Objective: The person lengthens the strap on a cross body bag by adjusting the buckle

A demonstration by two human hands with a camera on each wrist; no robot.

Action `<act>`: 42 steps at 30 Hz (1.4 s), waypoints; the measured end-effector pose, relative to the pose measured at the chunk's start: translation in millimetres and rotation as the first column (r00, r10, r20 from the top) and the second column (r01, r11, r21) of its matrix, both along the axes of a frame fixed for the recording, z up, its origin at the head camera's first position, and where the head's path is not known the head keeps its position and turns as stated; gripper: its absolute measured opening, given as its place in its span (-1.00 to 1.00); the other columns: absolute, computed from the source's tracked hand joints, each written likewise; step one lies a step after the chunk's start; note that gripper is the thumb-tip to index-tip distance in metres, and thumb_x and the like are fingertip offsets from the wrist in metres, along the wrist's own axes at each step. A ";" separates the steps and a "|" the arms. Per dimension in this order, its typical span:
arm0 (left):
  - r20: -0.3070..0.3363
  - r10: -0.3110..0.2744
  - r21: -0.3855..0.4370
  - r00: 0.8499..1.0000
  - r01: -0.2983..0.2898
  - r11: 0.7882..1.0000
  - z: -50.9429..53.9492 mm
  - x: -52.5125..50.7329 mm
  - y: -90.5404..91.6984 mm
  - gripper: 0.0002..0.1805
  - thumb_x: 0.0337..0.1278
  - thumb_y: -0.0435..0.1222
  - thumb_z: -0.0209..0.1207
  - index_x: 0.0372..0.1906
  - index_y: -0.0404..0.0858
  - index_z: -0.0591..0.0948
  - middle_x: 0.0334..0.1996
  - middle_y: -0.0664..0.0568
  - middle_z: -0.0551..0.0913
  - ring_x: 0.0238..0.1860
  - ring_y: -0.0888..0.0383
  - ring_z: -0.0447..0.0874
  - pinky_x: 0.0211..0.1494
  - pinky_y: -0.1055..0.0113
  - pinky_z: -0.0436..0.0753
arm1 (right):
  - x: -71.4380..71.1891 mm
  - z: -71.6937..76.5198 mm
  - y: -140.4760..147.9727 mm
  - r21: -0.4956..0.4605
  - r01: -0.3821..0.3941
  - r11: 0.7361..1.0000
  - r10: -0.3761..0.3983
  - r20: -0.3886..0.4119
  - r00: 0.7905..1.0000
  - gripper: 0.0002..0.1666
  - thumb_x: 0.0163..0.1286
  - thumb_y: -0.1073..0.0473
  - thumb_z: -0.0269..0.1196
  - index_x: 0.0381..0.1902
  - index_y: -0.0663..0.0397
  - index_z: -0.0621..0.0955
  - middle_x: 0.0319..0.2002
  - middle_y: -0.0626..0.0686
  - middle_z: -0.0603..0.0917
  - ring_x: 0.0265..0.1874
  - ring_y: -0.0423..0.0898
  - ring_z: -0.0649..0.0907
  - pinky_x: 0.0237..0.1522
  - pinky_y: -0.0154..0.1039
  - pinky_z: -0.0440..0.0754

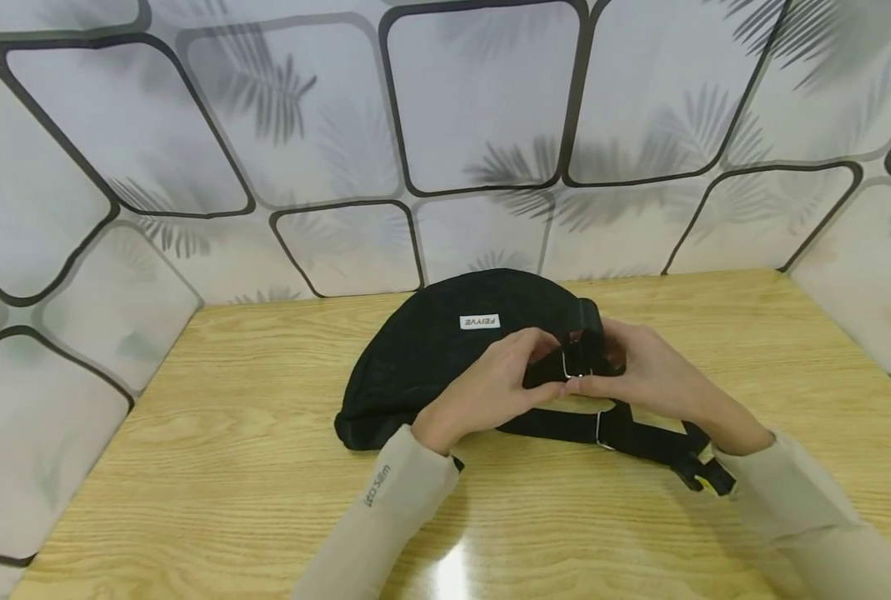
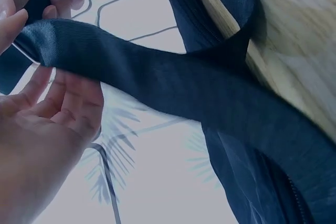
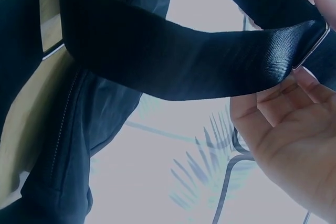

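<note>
A black waist bag (image 1: 445, 350) with a small white label (image 1: 479, 322) lies on the wooden table, its curved edge toward the back. In front of it, both hands hold the bag's black strap (image 2: 142, 77) up at a metal slider (image 1: 568, 365). My left hand (image 1: 486, 379) pinches the webbing from the left side. From the right, my right hand (image 1: 655, 375) grips the strap and slider, thumb at the slider's lower edge. The fingertips of both hands nearly meet. In the right wrist view the webbing (image 3: 178, 61) loops through the slider's thin metal bar (image 3: 314, 45).
Lower down, another strap length with a second metal slider (image 1: 601, 429) runs right to a black plastic buckle (image 1: 703, 477) beside the right sleeve. The wooden table (image 1: 227, 467) meets patterned cloth walls (image 1: 483, 100) at the back and sides.
</note>
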State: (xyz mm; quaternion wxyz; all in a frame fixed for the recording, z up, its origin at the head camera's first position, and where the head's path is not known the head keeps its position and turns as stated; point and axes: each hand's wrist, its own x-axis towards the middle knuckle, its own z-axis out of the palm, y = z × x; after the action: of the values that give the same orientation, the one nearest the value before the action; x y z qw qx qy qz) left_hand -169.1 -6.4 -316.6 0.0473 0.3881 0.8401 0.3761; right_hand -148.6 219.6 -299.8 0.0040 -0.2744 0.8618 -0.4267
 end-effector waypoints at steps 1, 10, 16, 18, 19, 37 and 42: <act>0.014 -0.006 0.004 1.000 0.005 1.000 -0.4 0.2 0.0 -0.50 0.40 -0.21 0.27 0.29 -0.34 0.45 0.23 -0.09 0.52 0.25 0.06 0.50 0.30 0.27 0.47 | 0.2 0.4 0.3 0.005 0.007 1.000 -0.007 0.002 1.000 -0.49 0.23 0.28 0.49 0.09 0.33 0.57 -0.12 0.08 0.72 -0.24 -0.13 0.72 -0.21 -0.24 0.66; 0.002 -0.009 0.008 1.000 0.009 1.000 -4.2 -0.9 -4.7 -0.50 0.41 -0.20 0.26 0.30 -0.33 0.44 0.23 -0.08 0.52 0.20 0.08 0.50 0.26 0.29 0.47 | -1.2 0.9 13.6 0.089 0.046 0.995 -0.045 -0.013 0.999 -0.48 0.21 0.23 0.50 0.08 0.27 0.59 -0.18 0.01 0.73 -0.30 -0.16 0.73 -0.27 -0.23 0.64; 0.022 0.006 -0.026 1.000 -0.005 1.000 -4.2 -0.6 -14.9 -0.51 0.40 -0.19 0.26 0.29 -0.31 0.45 0.23 -0.06 0.52 0.21 0.04 0.50 0.27 0.25 0.47 | -2.0 -2.3 27.5 0.106 0.041 0.993 -0.037 -0.036 0.999 -0.58 0.20 0.21 0.49 -0.01 0.13 0.61 -0.26 -0.09 0.71 -0.32 -0.21 0.72 -0.29 -0.24 0.63; 0.032 0.014 -0.034 0.999 -0.013 0.999 -3.1 -0.1 -19.5 -0.51 0.39 -0.20 0.26 0.29 -0.31 0.46 0.24 -0.06 0.51 0.24 0.01 0.48 0.29 0.21 0.46 | -1.8 -3.6 31.5 0.105 0.038 0.994 -0.033 -0.050 0.998 -0.65 0.21 0.23 0.48 -0.09 0.07 0.61 -0.32 -0.13 0.70 -0.33 -0.23 0.71 -0.28 -0.26 0.63; 0.037 0.018 -0.039 0.999 -0.016 0.999 -2.5 0.2 -21.8 -0.51 0.39 -0.20 0.27 0.29 -0.31 0.46 0.25 -0.07 0.51 0.26 0.00 0.48 0.30 0.20 0.46 | -1.8 -4.5 33.6 0.098 0.033 0.995 -0.027 -0.062 0.998 -0.68 0.21 0.24 0.48 -0.12 0.05 0.61 -0.33 -0.14 0.70 -0.33 -0.23 0.71 -0.27 -0.27 0.63; 0.005 0.025 -0.024 1.000 -0.024 0.999 -6.0 0.4 -62.5 -0.55 0.31 -0.27 0.33 0.20 -0.34 0.51 0.14 -0.12 0.59 0.09 0.01 0.59 0.18 0.18 0.55 | 0.6 -23.9 71.3 0.081 0.068 0.994 -0.060 -0.093 0.994 -0.47 0.17 0.35 0.49 0.12 0.14 0.62 -0.20 -0.18 0.69 -0.26 -0.27 0.65 -0.21 -0.45 0.52; 0.014 0.026 -0.041 1.000 -0.025 0.999 -6.9 1.4 -66.4 -0.57 0.31 -0.28 0.32 0.19 -0.33 0.51 0.11 -0.11 0.60 0.09 0.00 0.59 0.17 0.16 0.55 | 1.4 -28.9 77.9 0.061 0.046 0.997 -0.041 -0.069 0.997 -0.45 0.14 0.39 0.49 0.12 0.12 0.63 -0.21 -0.17 0.70 -0.28 -0.23 0.65 -0.24 -0.41 0.50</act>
State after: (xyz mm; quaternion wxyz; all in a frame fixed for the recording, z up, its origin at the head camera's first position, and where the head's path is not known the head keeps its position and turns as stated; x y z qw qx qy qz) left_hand -167.7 -72.8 -323.6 0.0567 0.3735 0.8521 0.3622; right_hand -147.3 297.6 -328.7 -0.0257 -0.2695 0.8802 -0.3899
